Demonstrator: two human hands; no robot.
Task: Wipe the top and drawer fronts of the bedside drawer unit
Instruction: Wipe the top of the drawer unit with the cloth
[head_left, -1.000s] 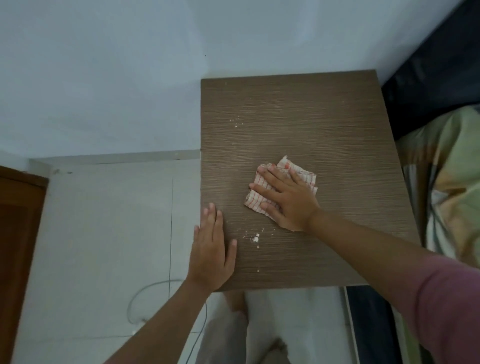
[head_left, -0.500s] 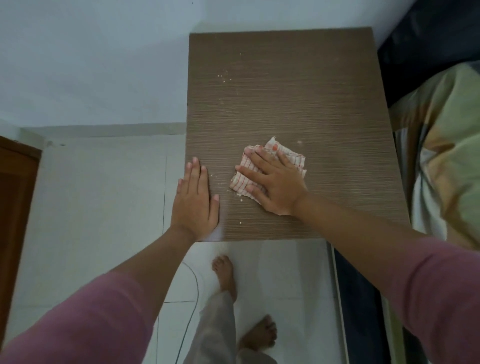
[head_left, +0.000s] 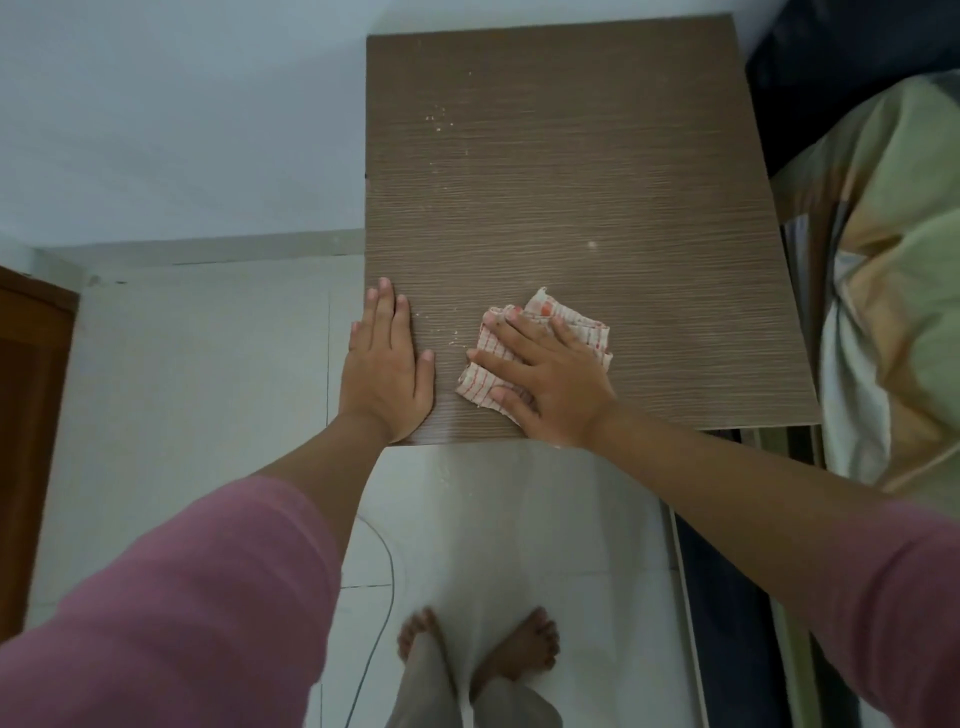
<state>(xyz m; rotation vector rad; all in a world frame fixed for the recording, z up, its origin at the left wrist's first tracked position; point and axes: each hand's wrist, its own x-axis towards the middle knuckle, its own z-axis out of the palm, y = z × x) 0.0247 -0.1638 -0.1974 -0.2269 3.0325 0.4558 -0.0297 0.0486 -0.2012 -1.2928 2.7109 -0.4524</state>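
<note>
The brown wood-grain top of the bedside drawer unit (head_left: 571, 182) fills the upper middle of the head view. My right hand (head_left: 550, 384) presses flat on a folded white cloth with red stripes (head_left: 574, 325) near the front edge of the top. My left hand (head_left: 387, 371) lies flat, fingers together, on the front left corner, overlapping the left edge. White crumbs lie between the two hands (head_left: 452, 338) and in a small patch far back on the left (head_left: 439, 119). The drawer fronts are hidden below the top.
A bed with a green and beige cover (head_left: 893, 291) stands against the unit's right side. White floor tiles (head_left: 182, 389) lie left and in front, with a thin cable (head_left: 387, 577). My bare feet (head_left: 478, 647) stand before the unit. A brown door (head_left: 31, 415) is far left.
My right hand has dragged the cloth toward the front edge, and the crumb pile near the front is gone. My left hand moved back along the left edge. The view tilted downward.
</note>
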